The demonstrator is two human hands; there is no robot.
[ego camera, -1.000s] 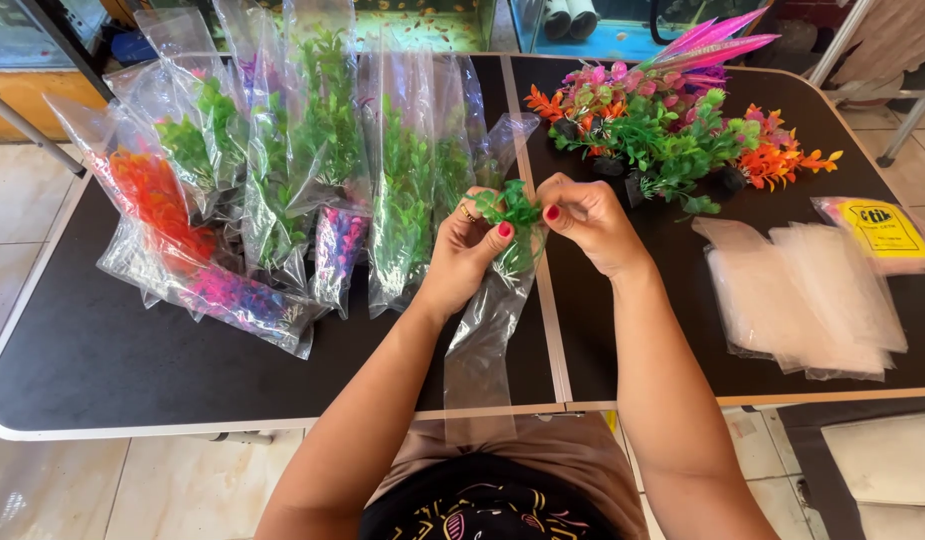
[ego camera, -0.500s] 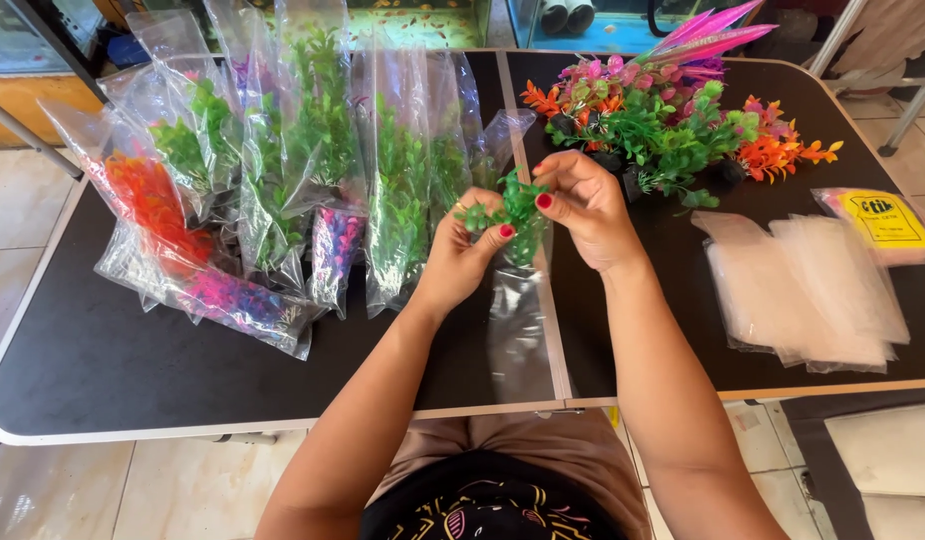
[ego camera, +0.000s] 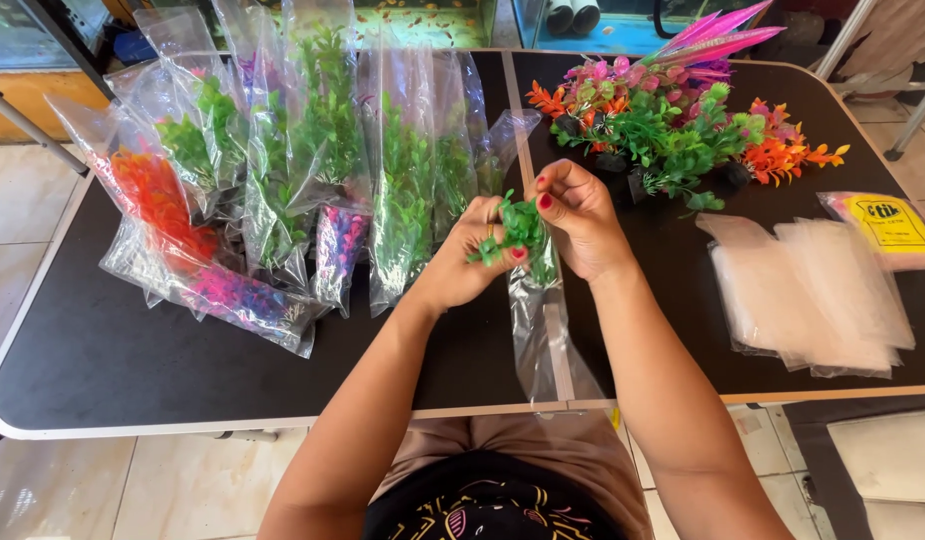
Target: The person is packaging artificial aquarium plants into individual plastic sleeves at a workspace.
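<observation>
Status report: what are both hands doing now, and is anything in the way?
Left hand and right hand both grip green plastic plant. Clear bag hangs below. Nothing in the way.

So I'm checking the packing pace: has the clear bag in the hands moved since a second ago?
Yes. The clear bag has slid toward the person; its lower end now reaches the near edge of the black table.
</observation>
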